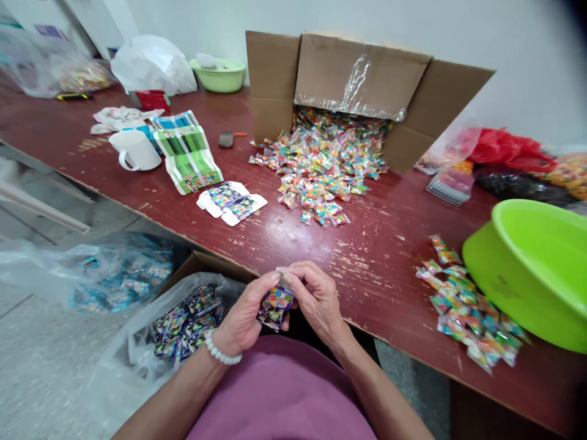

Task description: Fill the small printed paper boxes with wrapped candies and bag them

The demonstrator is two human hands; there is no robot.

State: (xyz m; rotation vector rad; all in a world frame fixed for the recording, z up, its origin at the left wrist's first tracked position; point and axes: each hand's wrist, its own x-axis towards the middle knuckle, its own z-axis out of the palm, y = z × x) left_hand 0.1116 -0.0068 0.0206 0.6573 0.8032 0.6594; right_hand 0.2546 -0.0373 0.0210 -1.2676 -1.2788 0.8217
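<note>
Near the table's front edge, my left hand point(250, 308) is wrapped around a small purple printed candy box point(276, 304). The fingers of my right hand point(316, 299) pinch at the box's top edge, so both hands grip it. Colorful artwork faces up on the box; its far side is hidden by my fingers. Flat, unfolded purple cartons point(233, 201) lie on the table ahead, beside green carton sheets point(193, 159). Beyond my hands, a heap of wrapped candies point(328, 165) spills from a cardboard box point(358, 73) lying on its side.
Below left, a clear bag point(132, 342) holds several purple boxes point(188, 324); another bag point(123, 278) contains blue packs. A white mug point(134, 150) stands on the table point(385, 256). At right, a green basin point(518, 275) sits beside loose wrapped candies point(468, 305).
</note>
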